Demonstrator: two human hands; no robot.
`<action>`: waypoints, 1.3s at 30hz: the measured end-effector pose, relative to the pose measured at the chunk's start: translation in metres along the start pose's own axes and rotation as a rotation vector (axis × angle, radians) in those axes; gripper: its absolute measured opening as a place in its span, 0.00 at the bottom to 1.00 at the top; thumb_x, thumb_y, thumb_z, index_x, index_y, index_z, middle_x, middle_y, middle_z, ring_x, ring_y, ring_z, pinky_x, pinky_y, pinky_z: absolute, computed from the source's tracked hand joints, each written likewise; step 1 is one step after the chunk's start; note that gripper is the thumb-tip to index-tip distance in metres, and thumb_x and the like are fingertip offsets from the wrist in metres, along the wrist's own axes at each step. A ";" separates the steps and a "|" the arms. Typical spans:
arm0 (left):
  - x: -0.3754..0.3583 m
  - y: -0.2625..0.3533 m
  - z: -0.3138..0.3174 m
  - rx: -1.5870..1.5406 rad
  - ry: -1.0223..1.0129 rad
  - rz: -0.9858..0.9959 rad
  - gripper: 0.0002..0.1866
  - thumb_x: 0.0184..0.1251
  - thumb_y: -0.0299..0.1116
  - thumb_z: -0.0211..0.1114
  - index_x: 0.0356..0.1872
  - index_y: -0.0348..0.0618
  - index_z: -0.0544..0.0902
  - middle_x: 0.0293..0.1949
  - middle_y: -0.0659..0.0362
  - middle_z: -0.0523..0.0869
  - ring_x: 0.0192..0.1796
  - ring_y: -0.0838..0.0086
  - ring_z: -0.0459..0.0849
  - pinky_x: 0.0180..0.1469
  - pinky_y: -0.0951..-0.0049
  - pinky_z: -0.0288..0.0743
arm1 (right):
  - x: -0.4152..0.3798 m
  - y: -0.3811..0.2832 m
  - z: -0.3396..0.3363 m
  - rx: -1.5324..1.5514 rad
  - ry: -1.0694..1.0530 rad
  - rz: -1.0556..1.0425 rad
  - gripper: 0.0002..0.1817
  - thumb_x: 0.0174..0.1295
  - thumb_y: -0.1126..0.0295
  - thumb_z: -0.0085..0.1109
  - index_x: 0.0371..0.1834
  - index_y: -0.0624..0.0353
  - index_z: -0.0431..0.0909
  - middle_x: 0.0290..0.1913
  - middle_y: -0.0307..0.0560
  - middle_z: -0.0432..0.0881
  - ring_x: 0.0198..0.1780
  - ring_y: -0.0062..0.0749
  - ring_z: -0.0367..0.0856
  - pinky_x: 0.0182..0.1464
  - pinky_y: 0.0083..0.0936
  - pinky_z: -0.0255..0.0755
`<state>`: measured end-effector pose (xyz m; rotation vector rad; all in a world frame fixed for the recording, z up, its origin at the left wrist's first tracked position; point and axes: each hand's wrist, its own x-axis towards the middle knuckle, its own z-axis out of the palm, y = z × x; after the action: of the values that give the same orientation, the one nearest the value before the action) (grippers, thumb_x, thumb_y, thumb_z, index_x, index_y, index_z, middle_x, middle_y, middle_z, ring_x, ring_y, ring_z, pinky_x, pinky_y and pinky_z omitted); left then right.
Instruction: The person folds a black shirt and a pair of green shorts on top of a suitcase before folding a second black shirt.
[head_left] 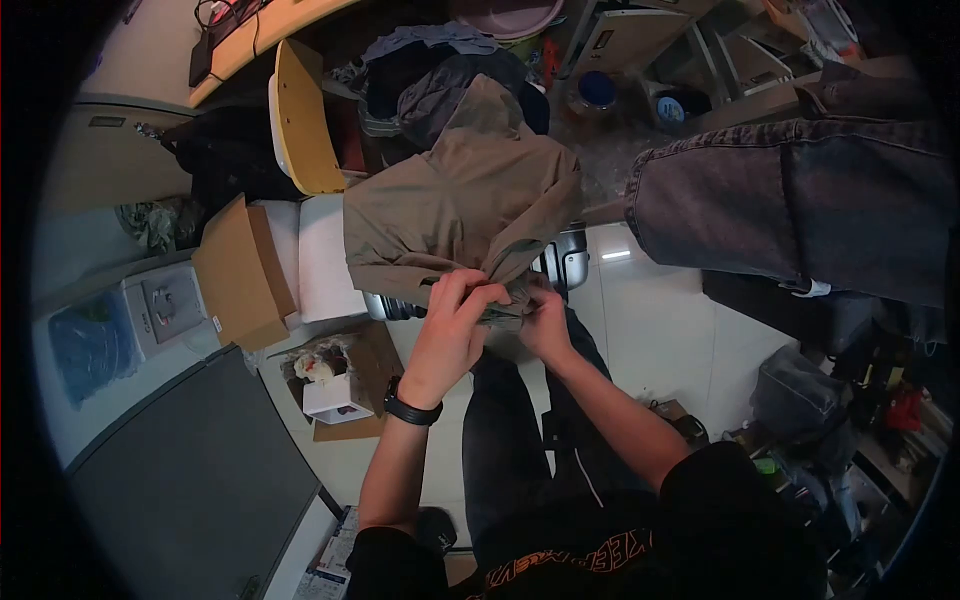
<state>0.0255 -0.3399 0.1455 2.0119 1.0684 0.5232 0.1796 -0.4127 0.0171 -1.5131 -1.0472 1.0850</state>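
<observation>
An olive-brown hooded jacket [450, 195] lies spread over a silver hard-shell suitcase [573, 258], its hood pointing away from me. My left hand [455, 318], with a black band on the wrist, has its fingers curled on the jacket's near edge. Just to the right, my right hand [543, 325] pinches the bunched cloth of the same edge. The fingertips of both hands are partly hidden in the folds. Most of the suitcase is covered by the jacket.
An open cardboard box [240, 275] and a smaller box [375, 375] stand at left. A yellow-backed chair [308, 120] is beyond them. Dark clothes [430, 85] are piled behind the jacket. Grey jeans [720, 200] hang at right.
</observation>
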 end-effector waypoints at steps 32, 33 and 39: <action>-0.020 -0.020 -0.008 0.069 0.059 -0.066 0.27 0.46 0.11 0.62 0.51 0.44 0.81 0.53 0.51 0.77 0.58 0.51 0.76 0.62 0.57 0.73 | -0.014 -0.024 -0.043 0.944 -0.004 0.834 0.18 0.80 0.67 0.46 0.64 0.65 0.75 0.64 0.55 0.80 0.64 0.42 0.80 0.65 0.35 0.72; -0.020 -0.019 -0.008 0.070 0.062 -0.068 0.27 0.46 0.11 0.62 0.51 0.44 0.81 0.53 0.51 0.77 0.58 0.51 0.76 0.62 0.57 0.73 | -0.015 -0.029 -0.049 0.320 -0.038 0.542 0.16 0.76 0.66 0.51 0.53 0.69 0.77 0.56 0.61 0.81 0.55 0.45 0.83 0.57 0.38 0.75; -0.020 -0.012 -0.011 0.037 0.066 -0.069 0.27 0.47 0.11 0.62 0.51 0.43 0.81 0.54 0.51 0.77 0.58 0.51 0.77 0.62 0.58 0.73 | -0.023 -0.065 -0.065 -0.355 0.050 0.288 0.15 0.70 0.67 0.60 0.36 0.73 0.78 0.36 0.64 0.84 0.36 0.43 0.87 0.41 0.41 0.79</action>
<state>0.0011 -0.3470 0.1426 1.9940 1.1909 0.5406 0.2303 -0.4381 0.0931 -2.0144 -1.0477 1.0874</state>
